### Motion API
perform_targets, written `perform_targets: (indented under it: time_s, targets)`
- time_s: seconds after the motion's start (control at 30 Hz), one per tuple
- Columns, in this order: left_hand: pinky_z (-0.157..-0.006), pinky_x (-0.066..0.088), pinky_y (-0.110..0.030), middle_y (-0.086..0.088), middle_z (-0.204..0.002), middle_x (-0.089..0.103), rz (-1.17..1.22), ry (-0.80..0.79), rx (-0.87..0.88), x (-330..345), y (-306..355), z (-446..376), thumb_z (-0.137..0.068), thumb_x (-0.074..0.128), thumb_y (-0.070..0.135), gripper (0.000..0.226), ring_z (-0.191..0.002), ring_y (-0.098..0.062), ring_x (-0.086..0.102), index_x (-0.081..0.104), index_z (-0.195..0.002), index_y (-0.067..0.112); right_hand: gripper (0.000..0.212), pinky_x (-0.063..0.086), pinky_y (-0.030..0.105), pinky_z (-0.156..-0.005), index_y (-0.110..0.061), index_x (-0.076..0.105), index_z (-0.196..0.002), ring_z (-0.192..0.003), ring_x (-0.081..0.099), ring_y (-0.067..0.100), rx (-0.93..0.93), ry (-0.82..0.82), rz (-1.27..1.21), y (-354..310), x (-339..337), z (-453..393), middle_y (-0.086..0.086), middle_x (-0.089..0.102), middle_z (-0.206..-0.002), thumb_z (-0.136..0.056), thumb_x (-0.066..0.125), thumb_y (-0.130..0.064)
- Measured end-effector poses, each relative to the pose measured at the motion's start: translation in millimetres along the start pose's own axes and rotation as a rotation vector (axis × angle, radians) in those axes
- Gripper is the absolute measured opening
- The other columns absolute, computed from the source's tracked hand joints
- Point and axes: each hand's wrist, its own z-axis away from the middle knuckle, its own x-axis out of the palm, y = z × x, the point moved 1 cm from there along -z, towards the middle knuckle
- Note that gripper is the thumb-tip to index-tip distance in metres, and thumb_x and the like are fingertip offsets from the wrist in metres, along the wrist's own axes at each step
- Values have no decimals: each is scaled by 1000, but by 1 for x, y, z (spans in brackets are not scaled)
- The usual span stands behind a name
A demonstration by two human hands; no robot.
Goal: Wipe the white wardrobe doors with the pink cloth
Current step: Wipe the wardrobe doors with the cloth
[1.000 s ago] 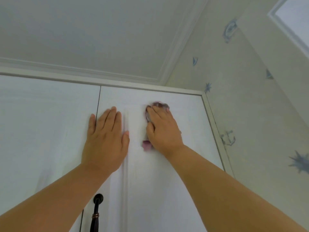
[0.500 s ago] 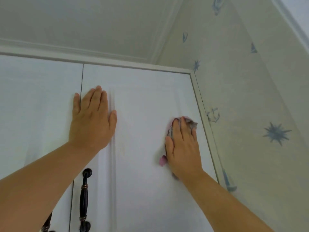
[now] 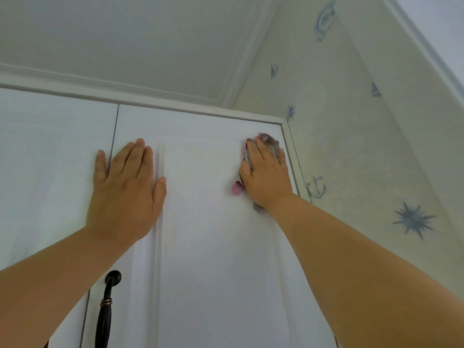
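Two white wardrobe doors fill the lower view: the right door (image 3: 208,247) and the left door (image 3: 50,159), split by a thin vertical gap. My right hand (image 3: 266,177) presses the pink cloth (image 3: 270,141) flat against the right door near its upper right corner; the cloth is mostly hidden, with a pink tip showing by the thumb side and a greyish edge above the fingertips. My left hand (image 3: 125,189) lies flat with straight fingers on the right door's left edge, its little finger across the gap.
A dark curved door handle (image 3: 106,310) hangs below my left forearm. The wardrobe's side frame (image 3: 292,156) meets a wall with blue nautical wallpaper (image 3: 351,146) close on the right. Ceiling moulding (image 3: 125,86) runs just above the doors.
My right hand slid the cloth from the door's middle to its right side, first lower down, then up towards the top right corner. My left hand stayed flat in place.
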Motion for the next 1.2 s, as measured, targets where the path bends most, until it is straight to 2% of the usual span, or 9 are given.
perform_targets:
  time_s: [0.1,0.23,0.47,0.57,0.67,0.73,0.9,1.07,1.2]
  targets:
    - [-120,12,-59,-21,-156,34,3,-10,-13,0,1,0,-98,21,42,70,-146,-35,31,37,-148,-3,61,-7,42,-125,-13,16,-160,-155,-1,18,88,-13,2,-11,3,-14,8,10,-168,-103,22,-34]
    - [-123,14,-54,-20,-158,33,33,-1,-5,1,4,1,-99,17,41,70,-148,-32,28,35,-150,-3,60,-6,43,-125,-11,9,-161,-155,-4,25,172,-1,33,-42,10,-33,13,3,-168,-106,22,-33]
    - [-125,13,-48,-20,-162,22,252,191,-76,2,-4,1,-102,23,31,62,-152,-29,19,26,-153,-3,59,-8,40,-125,-19,13,-160,-155,-4,19,-223,-54,-41,-160,19,-85,4,1,-169,-104,28,-27]
    - [-125,10,-45,-18,-162,20,287,204,-110,0,-6,1,-103,19,35,64,-152,-27,17,21,-155,-1,60,-7,38,-125,-21,23,-158,-155,-2,16,-325,-58,-97,-175,17,-94,2,8,-169,-99,35,-17]
    - [-125,10,-46,-19,-160,25,240,170,-116,1,-6,1,-102,18,37,65,-150,-29,22,24,-154,-2,56,-10,34,-124,-23,18,-160,-155,-3,11,-380,-101,-98,-157,11,-91,-2,5,-169,-105,31,-23]
    - [-125,11,-50,-20,-158,30,180,133,-129,0,-8,1,-101,17,39,67,-149,-30,25,27,-153,-2,56,-11,37,-124,-26,12,-161,-154,-3,9,-361,-96,-61,-141,9,-86,-5,3,-169,-107,28,-30]
    - [-120,17,-60,-22,-150,41,46,51,-141,-2,-6,1,-98,21,46,71,-142,-37,35,39,-147,-2,60,-7,47,-124,-23,14,-161,-155,1,13,-178,-35,-9,-76,4,-80,-2,6,-169,-106,30,-42]
    - [-119,18,-62,-24,-149,40,15,16,-135,-1,-4,-1,-97,22,46,71,-142,-39,34,41,-145,-3,62,1,50,-122,-18,16,-159,-155,4,18,32,-20,63,3,-6,-72,3,10,-168,-105,30,-45]
    - [-120,17,-61,-25,-150,38,-13,-10,-131,-2,-1,-2,-97,22,45,71,-143,-40,32,38,-147,-3,62,2,47,-124,-13,19,-158,-155,7,23,39,6,95,17,-5,-54,10,14,-167,-105,27,-42]
